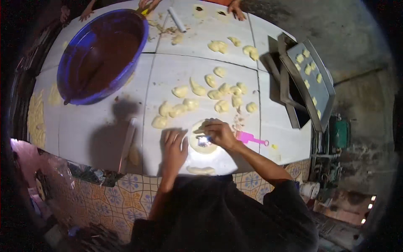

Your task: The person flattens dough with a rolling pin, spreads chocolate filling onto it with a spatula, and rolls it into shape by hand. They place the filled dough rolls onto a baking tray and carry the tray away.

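Observation:
A flat round of pale dough (210,149) lies on the white tabletop in front of me. Over its upper right part is my right hand (220,132), its fingers drawn together and bent down toward the dough. Under those fingers a small bright, shiny patch (204,141) shows; glare hides what it is. My left hand (175,148) rests beside the round on its left, palm down with the fingers stretched out. A strip of dough (200,170) lies at the near table edge. To the right of my right hand is a pink-handled scraper or spatula (252,138).
Several dough lumps (221,106) lie beyond my hands. A blue basin (134,67) of brown filling stands far left. A rolling pin (127,145) lies near left, a white tube (176,19) farther off. Stacked metal trays (308,80) sit right. Other people's hands (237,10) touch the far edge.

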Demonstrator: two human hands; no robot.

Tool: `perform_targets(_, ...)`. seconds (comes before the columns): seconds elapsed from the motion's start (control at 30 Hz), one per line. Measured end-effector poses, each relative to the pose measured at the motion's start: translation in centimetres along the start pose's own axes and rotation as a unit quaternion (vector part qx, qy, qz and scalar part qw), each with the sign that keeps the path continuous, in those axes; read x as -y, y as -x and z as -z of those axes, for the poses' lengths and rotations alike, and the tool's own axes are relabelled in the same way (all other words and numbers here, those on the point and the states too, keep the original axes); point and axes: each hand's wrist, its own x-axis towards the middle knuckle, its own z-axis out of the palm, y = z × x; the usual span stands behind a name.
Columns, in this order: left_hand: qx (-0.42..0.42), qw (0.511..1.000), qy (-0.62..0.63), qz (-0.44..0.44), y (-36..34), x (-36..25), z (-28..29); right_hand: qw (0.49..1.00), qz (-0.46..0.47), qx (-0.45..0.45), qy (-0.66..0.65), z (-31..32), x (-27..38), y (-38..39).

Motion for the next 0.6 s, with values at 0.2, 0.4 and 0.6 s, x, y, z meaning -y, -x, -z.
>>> perform_targets(0.2, 0.076, 0.993, -0.047, -0.072, -1.0, 0.1, -2.7, 0.993, 0.024, -0.049, 0.106, -1.8, 1.0, 2.4)
perform_targets(0.4, 0.101, 0.990, -0.038, -0.092, 1.8, -0.6, -2.5, 0.990, 0.045, -0.011, 0.134, -2.0, 1.2, 5.9)
perform_targets(0.6, 0.097, 0.987, -0.042, -0.124, 4.8, -0.5, -2.0, 0.987, 0.065, -0.020, 0.145, -3.3, 1.7, 9.3)
